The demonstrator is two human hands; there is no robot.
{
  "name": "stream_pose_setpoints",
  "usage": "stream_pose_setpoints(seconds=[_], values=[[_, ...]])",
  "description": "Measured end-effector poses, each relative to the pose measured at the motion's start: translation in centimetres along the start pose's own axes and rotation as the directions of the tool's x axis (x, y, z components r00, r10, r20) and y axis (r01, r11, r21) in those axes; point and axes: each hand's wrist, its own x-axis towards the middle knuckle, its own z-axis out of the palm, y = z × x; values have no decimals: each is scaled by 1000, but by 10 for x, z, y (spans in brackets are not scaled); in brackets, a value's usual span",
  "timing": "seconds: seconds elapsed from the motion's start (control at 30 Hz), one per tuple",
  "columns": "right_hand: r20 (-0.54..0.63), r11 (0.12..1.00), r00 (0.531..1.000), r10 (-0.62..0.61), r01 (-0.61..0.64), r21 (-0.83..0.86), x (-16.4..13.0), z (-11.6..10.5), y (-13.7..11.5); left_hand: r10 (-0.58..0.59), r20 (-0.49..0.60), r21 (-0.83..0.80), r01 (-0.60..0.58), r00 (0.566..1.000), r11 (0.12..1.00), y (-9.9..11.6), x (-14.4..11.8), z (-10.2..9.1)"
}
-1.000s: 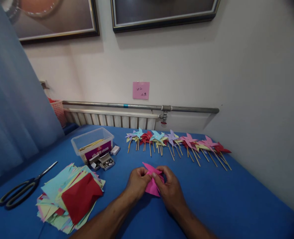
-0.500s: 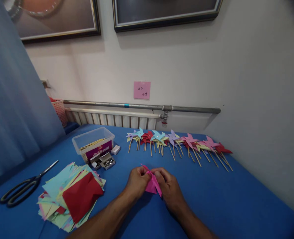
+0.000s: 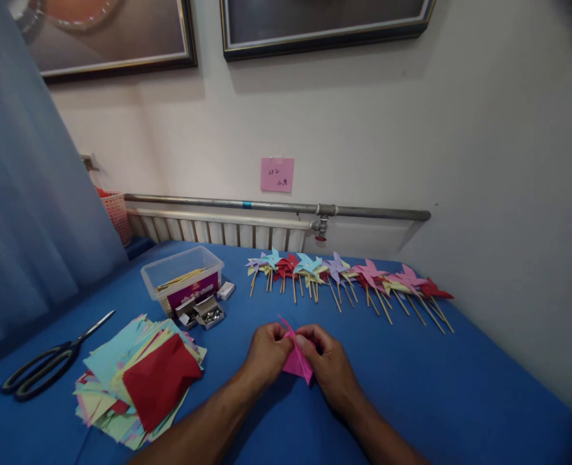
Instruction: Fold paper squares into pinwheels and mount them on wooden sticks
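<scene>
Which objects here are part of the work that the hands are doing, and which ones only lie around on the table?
In the work:
- left hand and right hand, both pinching the pink paper

Lying about:
- stack of coloured paper squares
- scissors
- plastic box
- small boxes of pins
- row of finished pinwheels

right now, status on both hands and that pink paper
Left hand and right hand both pinching the pink paper, folded, just above the blue table. Nothing between the hands and the paper stack or pinwheel row.
</scene>
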Motion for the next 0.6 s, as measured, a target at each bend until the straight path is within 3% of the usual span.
stream_pose_setpoints(seconds=[0.27,0.6], values=[[125,998,991,45,-40,-41,-1,-3,-14,25,-3,13,-25,1000,1000,-4,2,0],[67,996,995,68,-71,48,2,-1,3,-6,20,-51,7,1000,999,2,0,-1]])
